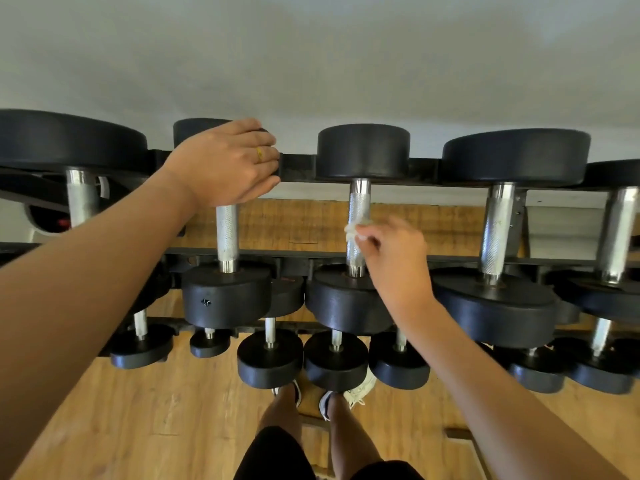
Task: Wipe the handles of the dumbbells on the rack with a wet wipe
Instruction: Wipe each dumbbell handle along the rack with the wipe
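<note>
In the head view, the small, crumpled white wet wipe [356, 231] is lying against the knurled steel handle [358, 209] of the middle dumbbell [363, 151] on the top tier of the black rack [300, 168]. The right hand [394, 252] is pinching the wipe in curled fingertips at mid-handle. The left hand [225, 164], wearing a ring [259, 154], is curling its fingers over the far head of the left dumbbell [227, 296]. Each handle is running near to far, with one black round head toward the person and the other toward the grey wall [311, 46]. A lower tier is holding smaller dumbbells above the wooden floor [138, 410].
</note>
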